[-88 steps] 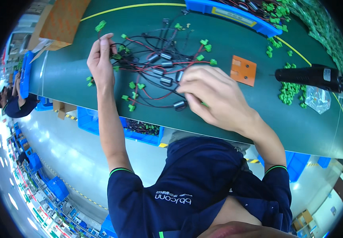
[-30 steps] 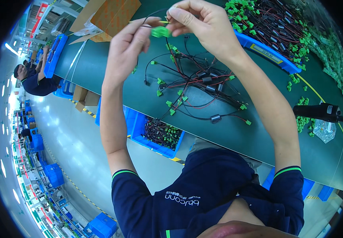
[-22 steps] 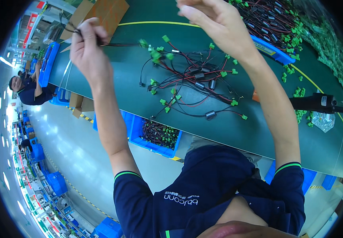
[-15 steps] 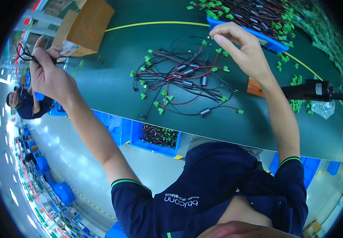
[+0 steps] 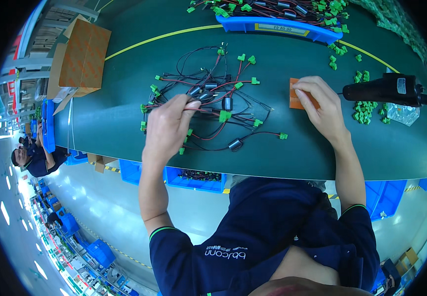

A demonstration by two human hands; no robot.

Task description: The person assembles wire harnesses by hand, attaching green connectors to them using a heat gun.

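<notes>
My left hand (image 5: 166, 126) is closed in a pinch over the loose pile of wire harnesses (image 5: 234, 144) on the green table. Thumb and fingertips grip a wire harness (image 5: 225, 116), whose green connector sticks out to the right. The pile has black and red wires, grey cylinders and green connectors. My right hand (image 5: 324, 111) hovers over an orange block (image 5: 297, 102), thumb and forefinger drawn together at its top. Whether they touch the block, or hold something small, is hidden.
A blue bin (image 5: 272, 24) of harnesses stands at the far side. To the right are a black tool-like device (image 5: 384, 91), loose green connectors (image 5: 365, 113) and a clear plastic bag (image 5: 403, 114). A cardboard box (image 5: 85, 56) sits far left; a co-worker (image 5: 38, 160) is beyond it.
My left hand has come from beside the cardboard box, right and nearer, onto the harness pile. My right hand has come down from near the blue bin to the orange block.
</notes>
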